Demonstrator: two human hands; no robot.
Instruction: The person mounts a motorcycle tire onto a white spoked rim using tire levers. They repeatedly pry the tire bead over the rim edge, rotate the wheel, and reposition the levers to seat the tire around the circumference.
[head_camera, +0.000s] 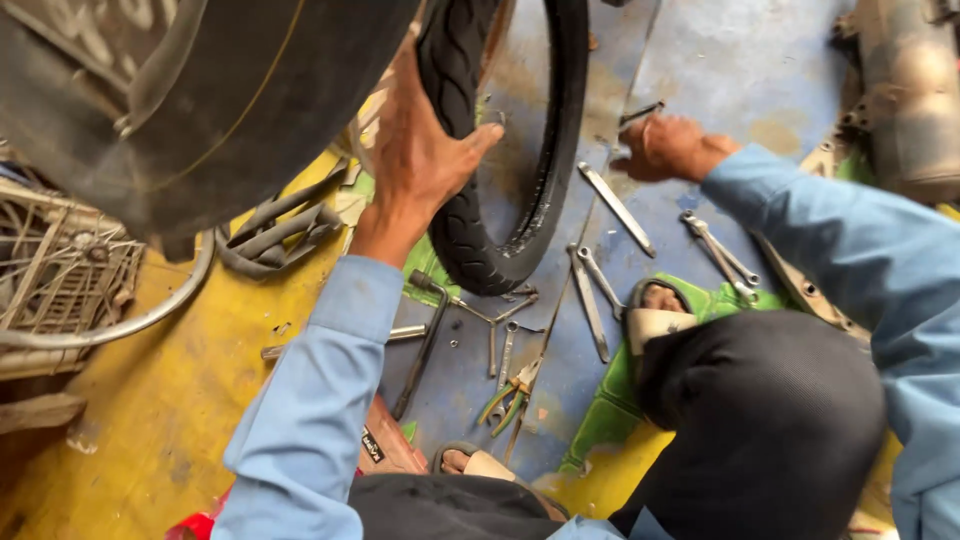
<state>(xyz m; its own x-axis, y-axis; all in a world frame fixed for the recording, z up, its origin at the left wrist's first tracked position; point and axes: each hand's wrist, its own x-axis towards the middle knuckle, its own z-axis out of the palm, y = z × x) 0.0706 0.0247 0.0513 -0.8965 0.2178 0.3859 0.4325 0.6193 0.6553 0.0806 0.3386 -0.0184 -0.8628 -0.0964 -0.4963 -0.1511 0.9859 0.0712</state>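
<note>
My left hand grips the outer tread of a black tyre that stands upright on the floor. My right hand reaches out over the blue floor mat and closes on a thin dark metal tool at its fingertips. Both arms wear light blue sleeves. Flat tyre levers and spanners lie on the mat just below the right hand.
More spanners lie at the right, pliers with green-yellow handles and a T-wrench near my sandalled feet. A bicycle wheel and basket stand at the left, a coiled inner tube beside them. An engine part sits top right.
</note>
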